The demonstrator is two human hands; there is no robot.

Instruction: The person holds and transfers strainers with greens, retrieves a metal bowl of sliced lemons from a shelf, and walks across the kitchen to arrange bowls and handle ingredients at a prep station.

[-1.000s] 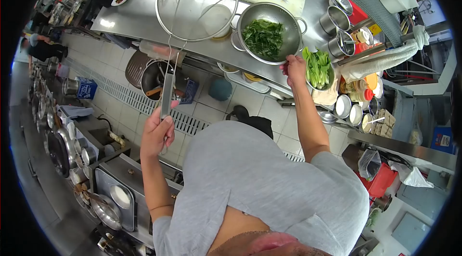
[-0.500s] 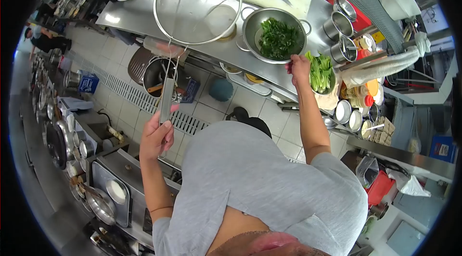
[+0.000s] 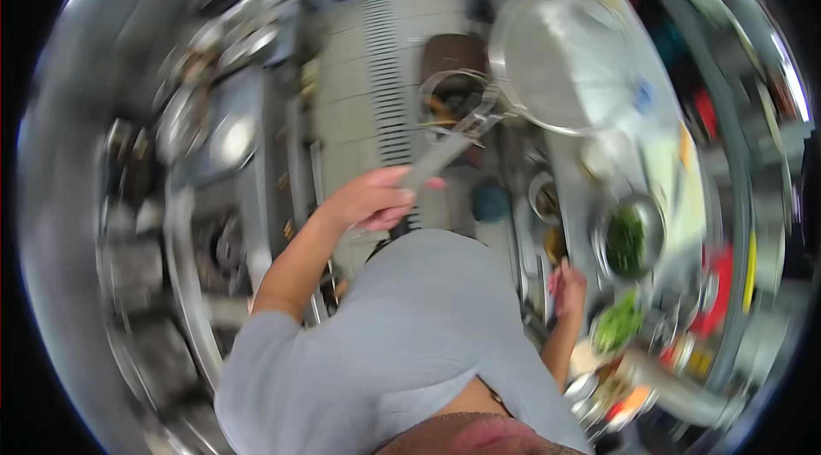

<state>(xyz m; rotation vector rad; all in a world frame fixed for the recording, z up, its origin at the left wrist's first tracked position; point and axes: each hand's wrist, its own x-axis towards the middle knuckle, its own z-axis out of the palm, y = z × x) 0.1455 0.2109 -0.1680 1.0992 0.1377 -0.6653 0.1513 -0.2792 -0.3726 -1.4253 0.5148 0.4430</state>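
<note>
The left hand (image 3: 369, 200) is closed around the flat metal handle (image 3: 440, 157) of a large round mesh skimmer (image 3: 560, 57), fingers wrapped over the grip and the thumb side turned up, the forearm running down to the grey shirt (image 3: 402, 344) that fills the lower middle of the view. The handle slants up and to the right from the fist, and the wide mesh head hangs over the near edge of the steel bench (image 3: 684, 190), above the end that lies toward the top of the picture. The right hand (image 3: 569, 288) is low beside the same near edge, further down the bench; its fingers look loosely curled and it seems to hold nothing, though the blur makes it hard to tell for sure. Just past that hand, on the bench, stands a metal colander (image 3: 633, 237) with dark cooked greens (image 3: 627, 241) in it, and closer to the lower end of the bench sits a bowl of lighter raw greens (image 3: 617, 324). A pale cutting board (image 3: 676, 173) lies toward the far edge of the bench behind the colander. Under the skimmer handle, down on the floor side, a dark round pot (image 3: 449, 96) shows. A tiled floor with a long drain grate (image 3: 389, 70) runs up the middle, and to the left of it a cooking line (image 3: 214, 164) of steel pans and bowls is smeared by motion.
</note>
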